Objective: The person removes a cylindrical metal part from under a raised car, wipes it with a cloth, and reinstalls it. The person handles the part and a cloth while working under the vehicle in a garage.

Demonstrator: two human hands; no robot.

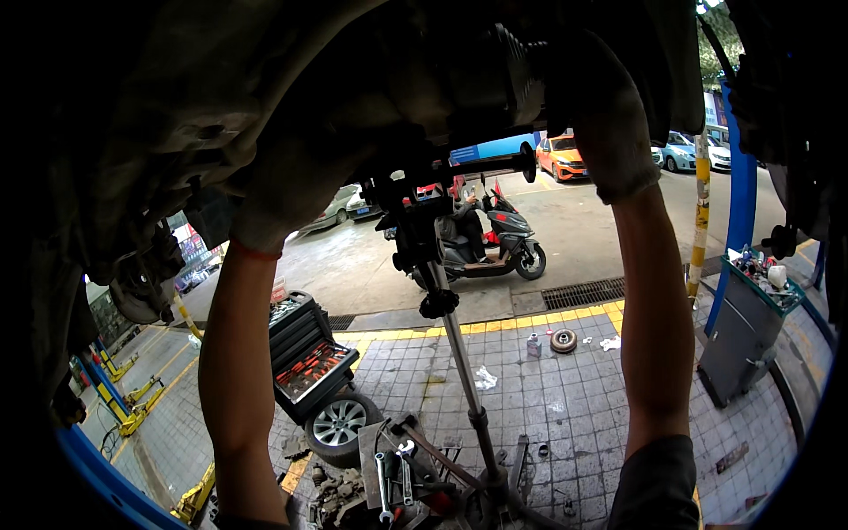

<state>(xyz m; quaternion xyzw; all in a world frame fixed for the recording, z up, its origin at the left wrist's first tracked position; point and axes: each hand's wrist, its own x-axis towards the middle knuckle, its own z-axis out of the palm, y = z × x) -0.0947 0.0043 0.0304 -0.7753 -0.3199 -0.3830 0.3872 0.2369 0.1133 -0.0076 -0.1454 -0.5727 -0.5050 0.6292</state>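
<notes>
I look up at the dark, greasy underside of a raised vehicle (203, 97). Both my arms reach up to it in dirty grey gloves. My left hand (287, 177) presses against the underbody left of a bulky dark drivetrain housing (459, 71). My right hand (609, 132) is up against the right side of that housing. The fingers of both hands are lost in shadow. Between my arms a tall jack stand (459, 353) rises from the floor, and its black head (415, 216) sits just below the housing.
A black tool cart (305, 353) with red-handled tools stands at the left, with a loose wheel (340, 422) beside it. Wrenches lie on a tray (393, 468) at the stand's base. A blue lift post (740, 194) and a grey cart (746, 327) are at the right. A person on a scooter (495, 238) is outside.
</notes>
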